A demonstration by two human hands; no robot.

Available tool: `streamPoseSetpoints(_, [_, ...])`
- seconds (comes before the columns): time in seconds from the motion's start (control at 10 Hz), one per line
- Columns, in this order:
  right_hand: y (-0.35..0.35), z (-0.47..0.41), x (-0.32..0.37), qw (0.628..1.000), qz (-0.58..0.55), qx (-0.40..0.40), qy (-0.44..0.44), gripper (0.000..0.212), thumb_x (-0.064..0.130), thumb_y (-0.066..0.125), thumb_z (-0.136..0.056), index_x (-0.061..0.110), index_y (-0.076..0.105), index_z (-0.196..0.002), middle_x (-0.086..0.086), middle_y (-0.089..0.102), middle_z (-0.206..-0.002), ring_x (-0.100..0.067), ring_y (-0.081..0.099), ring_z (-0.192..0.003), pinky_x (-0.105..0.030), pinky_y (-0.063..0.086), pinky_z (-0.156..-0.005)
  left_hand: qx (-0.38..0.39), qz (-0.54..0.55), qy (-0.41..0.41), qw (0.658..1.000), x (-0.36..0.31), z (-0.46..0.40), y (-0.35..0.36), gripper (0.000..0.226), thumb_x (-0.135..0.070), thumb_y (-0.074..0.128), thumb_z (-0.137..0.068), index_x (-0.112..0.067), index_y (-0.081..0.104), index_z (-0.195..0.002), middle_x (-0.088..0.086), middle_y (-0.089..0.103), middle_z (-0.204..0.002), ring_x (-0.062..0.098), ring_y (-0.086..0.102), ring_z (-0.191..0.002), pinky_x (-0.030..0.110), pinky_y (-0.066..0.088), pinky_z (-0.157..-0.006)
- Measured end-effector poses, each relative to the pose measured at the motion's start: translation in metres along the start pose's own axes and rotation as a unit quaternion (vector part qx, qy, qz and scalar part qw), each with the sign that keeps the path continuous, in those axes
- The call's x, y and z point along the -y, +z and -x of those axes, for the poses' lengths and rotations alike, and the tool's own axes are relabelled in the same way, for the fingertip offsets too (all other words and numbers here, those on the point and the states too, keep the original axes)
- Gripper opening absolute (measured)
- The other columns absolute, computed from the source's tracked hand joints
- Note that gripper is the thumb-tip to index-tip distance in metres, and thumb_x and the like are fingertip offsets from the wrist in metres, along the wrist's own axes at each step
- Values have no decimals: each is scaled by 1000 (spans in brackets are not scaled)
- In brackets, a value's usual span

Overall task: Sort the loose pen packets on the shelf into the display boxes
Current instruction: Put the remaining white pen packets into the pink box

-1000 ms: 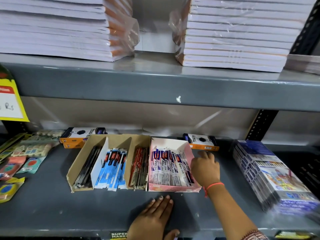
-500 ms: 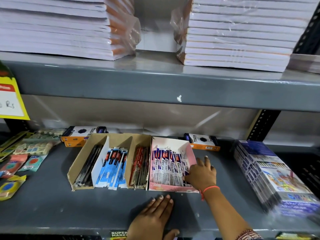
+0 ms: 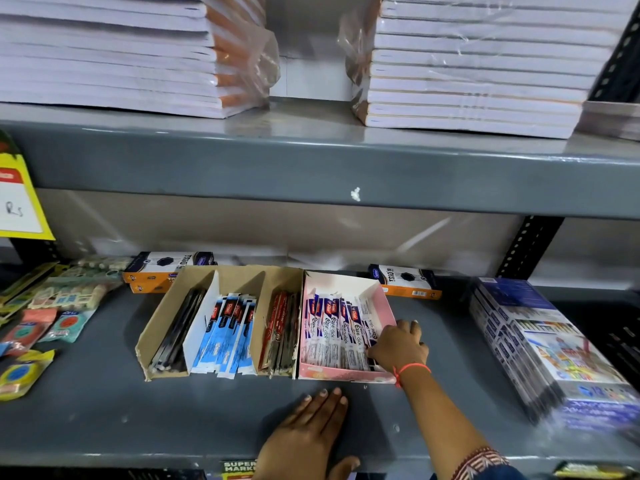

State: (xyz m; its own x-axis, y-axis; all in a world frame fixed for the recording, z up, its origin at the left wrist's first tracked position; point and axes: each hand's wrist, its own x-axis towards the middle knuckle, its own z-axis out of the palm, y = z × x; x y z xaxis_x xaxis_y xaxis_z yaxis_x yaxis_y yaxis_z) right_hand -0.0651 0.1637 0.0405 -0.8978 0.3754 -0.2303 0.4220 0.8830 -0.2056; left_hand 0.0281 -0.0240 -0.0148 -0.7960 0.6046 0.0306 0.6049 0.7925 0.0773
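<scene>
A brown cardboard display box (image 3: 162, 317) stands on the grey shelf (image 3: 104, 410), split into compartments of black, blue-and-white (image 3: 227, 329) and red pen packets (image 3: 278, 327). A pink display box (image 3: 346, 374) right beside it holds white and purple pen packets (image 3: 334, 327). My right hand (image 3: 398, 348) rests on the pink box's right wall, its fingertips among the rightmost packets; whether it grips one is hidden. My left hand (image 3: 308, 434) lies flat and open on the shelf in front of the pink box.
Two orange-and-white pen boxes (image 3: 166, 268) (image 3: 405, 280) lie behind the display boxes. Loose eraser and stationery packets (image 3: 52, 313) lie at left, a stack of colour-pencil packs (image 3: 540, 344) at right. Wrapped notebook stacks (image 3: 467, 64) fill the upper shelf. A yellow price tag (image 3: 17, 202) hangs at left.
My right hand has slid from the shelf beside the pink box, leftward over its right wall and down onto the rightmost packets. My left hand has stayed flat.
</scene>
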Motion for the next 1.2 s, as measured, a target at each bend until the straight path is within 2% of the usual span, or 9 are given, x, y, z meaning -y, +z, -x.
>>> streamPoseSetpoints(0.2, [-4, -4, 1, 999, -32, 21, 35, 53, 30, 53, -87, 9, 46, -134, -8, 38, -141, -29, 30, -133, -43, 35, -106, -24, 9, -20, 999, 0, -4, 4, 84, -66, 4, -88, -8, -19, -145, -9, 36, -149, 2, 43, -125, 23, 3, -108])
streamPoseSetpoints(0.3, [-1, -7, 0, 997, -65, 10, 44, 47, 26, 49, -88, 7, 49, -131, -10, 44, -135, -30, 35, -129, -43, 37, -104, -21, 35, -15, 999, 1, -5, 3, 85, -68, 9, -88, -10, -4, -149, -1, 14, -158, 4, 33, -132, 23, 2, -109])
streamPoseSetpoints(0.4, [-4, -12, -1, 990, -136, 5, 36, 33, 25, 51, -87, 4, 59, -111, -15, 55, -124, -32, 49, -118, -40, 40, -100, -1, 27, 11, 1000, 0, -3, 2, 73, -72, 29, -79, -23, 61, -123, -11, 65, -121, 3, 60, -111, 22, 5, -110])
streamPoseSetpoints(0.5, [-22, -12, -2, 976, -209, -59, 6, 17, 19, 51, -86, 9, 64, -84, -21, 67, -102, -32, 58, -86, -32, 46, -78, 6, 21, 18, 1000, 0, -3, 1, 68, -71, 30, -80, -26, 69, -112, -11, 67, -117, 3, 62, -105, 22, 8, -108])
streamPoseSetpoints(0.7, [-87, -9, -8, 952, -253, -160, -72, 30, -2, 46, -84, 6, 71, -99, -17, 68, -113, -33, 61, -103, -26, 45, -75, -119, -3, 8, 993, 0, -5, 5, 80, -63, 3, -91, -8, -13, -147, -15, 59, -126, 3, 64, -104, 23, 6, -107])
streamPoseSetpoints(0.8, [-123, -7, -10, 954, -229, -159, -112, 31, -7, 43, -82, 0, 72, -89, -19, 71, -105, -27, 60, -92, -15, 35, -58, -136, 10, 13, 991, -1, -7, 9, 77, -61, 2, -93, -8, -16, -146, -14, 57, -131, 3, 65, -101, 24, 8, -108])
streamPoseSetpoints(0.9, [-141, -5, -4, 966, -161, -151, -134, 25, 2, 46, -83, -2, 69, -90, -21, 67, -107, -29, 59, -95, -25, 43, -77, -153, 27, 13, 988, 0, -6, 13, 76, -60, 3, -93, -9, -11, -148, -12, 64, -123, 3, 62, -106, 22, 12, -107])
streamPoseSetpoints(1.1, [-112, -22, 30, 974, 82, -52, -203, 31, 9, 45, -85, 5, 66, -108, -21, 67, -115, -36, 61, -108, -33, 47, -83, -85, 9, -4, 996, 0, -9, 4, 76, -56, 4, -95, -28, 74, -101, -13, 71, -106, 2, 66, -96, 17, 45, -87])
streamPoseSetpoints(1.2, [-86, -38, 42, 966, 131, -58, -216, 42, 8, 40, -87, 11, 57, -126, -20, 63, -121, -35, 60, -112, -38, 49, -92, -130, -3, 17, 991, 1, -8, -2, 75, -54, 3, -95, -30, 74, -100, -13, 71, -107, 1, 66, -96, 15, 53, -78])
